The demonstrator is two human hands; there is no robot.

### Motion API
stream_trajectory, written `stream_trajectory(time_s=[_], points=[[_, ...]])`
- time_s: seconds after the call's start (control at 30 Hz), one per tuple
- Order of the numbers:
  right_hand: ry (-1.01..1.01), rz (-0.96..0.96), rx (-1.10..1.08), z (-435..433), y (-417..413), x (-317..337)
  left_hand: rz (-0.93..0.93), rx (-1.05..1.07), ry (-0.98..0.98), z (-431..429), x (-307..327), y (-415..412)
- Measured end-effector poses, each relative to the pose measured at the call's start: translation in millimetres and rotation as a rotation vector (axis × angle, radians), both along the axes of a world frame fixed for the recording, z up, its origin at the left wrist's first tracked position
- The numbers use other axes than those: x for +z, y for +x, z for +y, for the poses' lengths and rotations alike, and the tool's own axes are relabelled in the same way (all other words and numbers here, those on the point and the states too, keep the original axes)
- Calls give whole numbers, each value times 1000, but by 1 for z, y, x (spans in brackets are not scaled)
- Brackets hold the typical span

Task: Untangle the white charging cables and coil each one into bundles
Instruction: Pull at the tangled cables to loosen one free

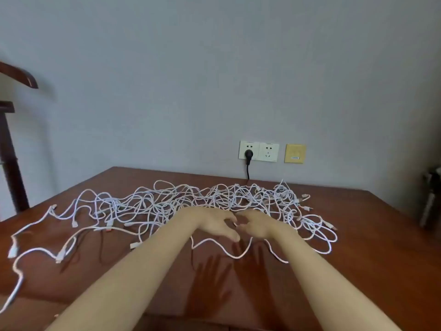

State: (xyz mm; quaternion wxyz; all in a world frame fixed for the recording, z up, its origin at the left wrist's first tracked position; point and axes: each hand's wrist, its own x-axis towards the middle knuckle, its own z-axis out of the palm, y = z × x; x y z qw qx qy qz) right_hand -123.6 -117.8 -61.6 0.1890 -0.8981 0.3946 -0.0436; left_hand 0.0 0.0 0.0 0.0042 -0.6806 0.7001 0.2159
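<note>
**Brown wood, white tangle: both hands poised at the near edge of the knot**

Brown wood makes up the surface (370, 247), which fills the lower half of the frame and runs back to a grey wall. Nothing shown serves as a container: no box, tray or bin is in view, so the white charging cables (191, 201) lie straight on the wood. They sprawl as one wide mat across the middle of the frame, densest at centre and right, with loose strands trailing off to the lower left. No coiled bundle shows, so I judge the task barely begun.

From the bottom of the frame two bare forearms reach in and meet at the tangle's near edge, probably because free loops lie there. The left hand (214, 223) has its fingers spread and loosely bent, with nothing seen in them. The right hand (259, 226) curls toward it, fingertips almost touching; a speck of white sits between them, but blur hides whether a strand is pinched.

At centre right on the wall, twin sockets (259, 151) carry one black plug (249, 154). Smallest are the connector ends (134, 245) scattered around the tangle's rim.
</note>
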Motion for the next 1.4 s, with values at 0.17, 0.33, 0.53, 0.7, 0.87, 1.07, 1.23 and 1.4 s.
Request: stream_trajectory(time_s=[0.17, 0.33, 0.53, 0.7, 0.87, 1.07, 1.23, 1.4], points=[[33, 38, -42, 18, -11, -18, -157, 3, 150, 1, -17, 9], [22, 1, -41, 28, -17, -23, -197, 67, 8, -3, -34, 28], [198, -328, -73, 39, -11, -11, 170, 138, -105, -11, -40, 34], [423, -535, -13, 49, -8, 12, 410, 143, -289, -15, -22, 26], [513, -948, -200, 40, -12, 34, 436, 112, -358, -17, -10, 26], [627, -1352, -305, 27, -22, 65, 321, 118, -251, -16, -16, 37], [558, -1280, -472, 19, -28, 74, 449, 154, -161, -17, -14, 40], [600, -930, -342, 35, -16, 64, 1132, 254, -298, -37, 14, 9]])
